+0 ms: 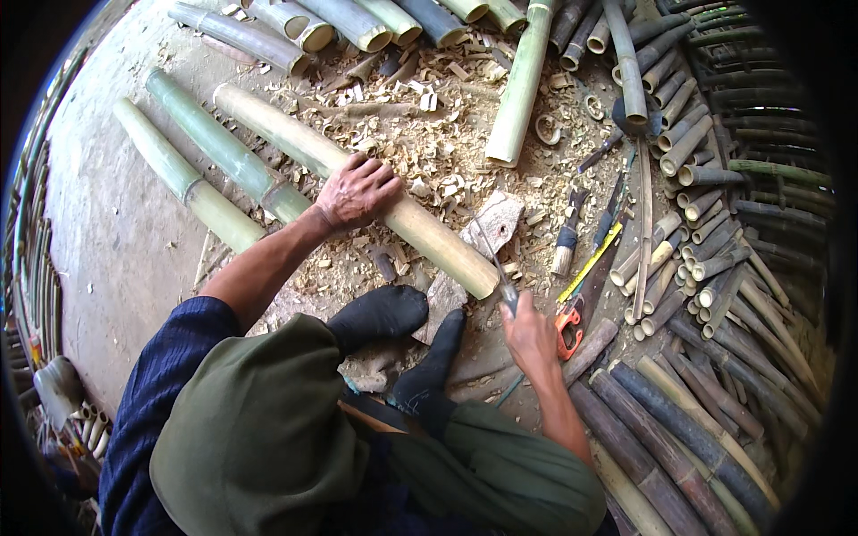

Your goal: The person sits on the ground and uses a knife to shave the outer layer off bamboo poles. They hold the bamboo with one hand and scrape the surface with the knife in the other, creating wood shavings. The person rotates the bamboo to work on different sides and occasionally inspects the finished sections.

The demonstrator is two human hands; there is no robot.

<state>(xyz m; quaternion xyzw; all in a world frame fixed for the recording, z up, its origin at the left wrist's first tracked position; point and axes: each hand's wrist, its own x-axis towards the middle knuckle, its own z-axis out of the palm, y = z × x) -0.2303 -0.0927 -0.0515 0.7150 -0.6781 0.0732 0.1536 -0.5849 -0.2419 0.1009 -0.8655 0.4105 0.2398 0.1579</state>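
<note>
Left hand half-curled, palm down over the bamboo pole, and right hand wrapped tight round a knife! That pole slants beneath the left, its near end just beside the right. Green bamboo lengths lie left of the left hand. Ahead of the right: a pale block, the knife's blade at the pole's end, contact unclear. An orange handle sits just right of it, shavings scattered ahead of both!

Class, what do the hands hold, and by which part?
Left hand: the bamboo pole, near its middle. Right hand: a bladed tool, by its handle.
</note>
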